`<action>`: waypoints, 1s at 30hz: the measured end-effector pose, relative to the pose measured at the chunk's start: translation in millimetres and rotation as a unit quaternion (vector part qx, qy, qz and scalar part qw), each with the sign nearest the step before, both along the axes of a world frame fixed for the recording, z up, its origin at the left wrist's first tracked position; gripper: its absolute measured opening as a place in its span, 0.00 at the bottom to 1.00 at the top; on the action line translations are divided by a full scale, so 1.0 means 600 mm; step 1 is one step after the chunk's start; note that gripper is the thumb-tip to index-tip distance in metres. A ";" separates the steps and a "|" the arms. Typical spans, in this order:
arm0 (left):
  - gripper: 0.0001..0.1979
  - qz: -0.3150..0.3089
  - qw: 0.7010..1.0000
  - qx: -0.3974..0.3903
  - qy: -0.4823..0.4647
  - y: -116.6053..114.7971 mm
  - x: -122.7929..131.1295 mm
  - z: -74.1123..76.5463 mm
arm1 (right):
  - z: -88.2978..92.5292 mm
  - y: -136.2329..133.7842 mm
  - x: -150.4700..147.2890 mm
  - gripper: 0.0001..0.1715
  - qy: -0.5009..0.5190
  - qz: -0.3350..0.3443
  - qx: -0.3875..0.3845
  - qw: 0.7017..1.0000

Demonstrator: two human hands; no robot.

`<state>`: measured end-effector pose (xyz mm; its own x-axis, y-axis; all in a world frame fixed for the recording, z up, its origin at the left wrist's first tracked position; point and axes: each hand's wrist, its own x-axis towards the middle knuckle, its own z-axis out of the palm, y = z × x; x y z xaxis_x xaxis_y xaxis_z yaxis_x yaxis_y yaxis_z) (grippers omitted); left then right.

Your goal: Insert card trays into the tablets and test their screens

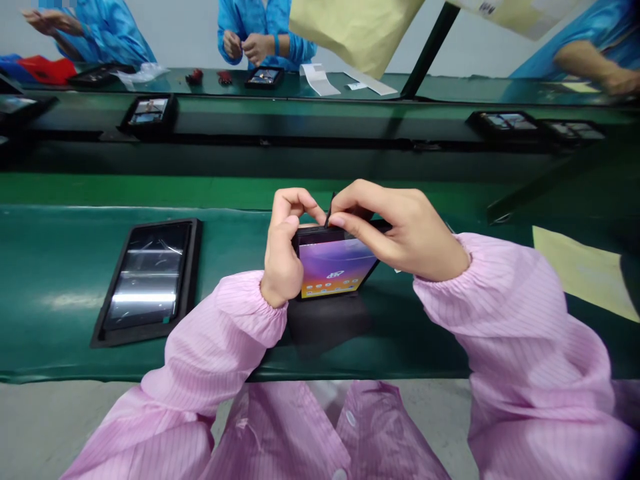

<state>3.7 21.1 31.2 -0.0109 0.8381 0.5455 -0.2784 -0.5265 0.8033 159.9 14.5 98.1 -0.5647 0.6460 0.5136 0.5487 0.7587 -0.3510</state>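
Note:
A tablet [333, 267] with a lit purple and yellow screen stands upright on the green table, its screen facing me. My left hand [287, 247] grips its left side, thumb and index finger bent over the top edge. At that top edge my right hand [395, 227] pinches a small thin black piece [329, 208] between thumb and index finger. Whether this piece is attached to the tablet I cannot tell. The tablet's back is hidden. To the left, a second tablet [147, 273] with a dark, glossy screen lies in a black tray [194, 257].
Beyond the green table [60, 293] runs a conveyor [310, 127] carrying several devices in black trays [150, 113]. A yellow paper sheet [585, 270] lies at right. Co-workers in blue sleeves [300, 50] work across the line. A dark post [430, 50] rises there beside hanging yellow paper [355, 30].

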 end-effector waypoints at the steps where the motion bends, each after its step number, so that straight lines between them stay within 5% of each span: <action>1: 0.16 -0.001 1.000 -0.003 0.000 0.000 0.000 0.000 | 0.000 0.000 0.000 0.14 -0.001 -0.002 0.001 1.000; 17: 0.12 -0.063 0.997 -0.013 -0.050 -0.004 -0.006 0.002 | 0.004 -0.003 0.003 0.10 0.016 0.004 -0.034 0.999; 20: 0.14 -0.068 0.996 -0.016 -0.064 -0.011 -0.012 -0.025 | 0.002 -0.002 -0.001 0.11 0.013 0.003 -0.027 1.000; 25: 0.26 0.043 0.992 -0.117 -0.014 -0.013 -0.011 -0.100 | 0.012 0.021 0.001 0.16 0.112 -0.064 0.005 0.992; 30: 0.22 0.109 0.950 -0.276 -0.098 -0.023 -0.014 -0.112 | -0.036 0.027 0.045 0.13 0.326 -0.162 -0.026 0.931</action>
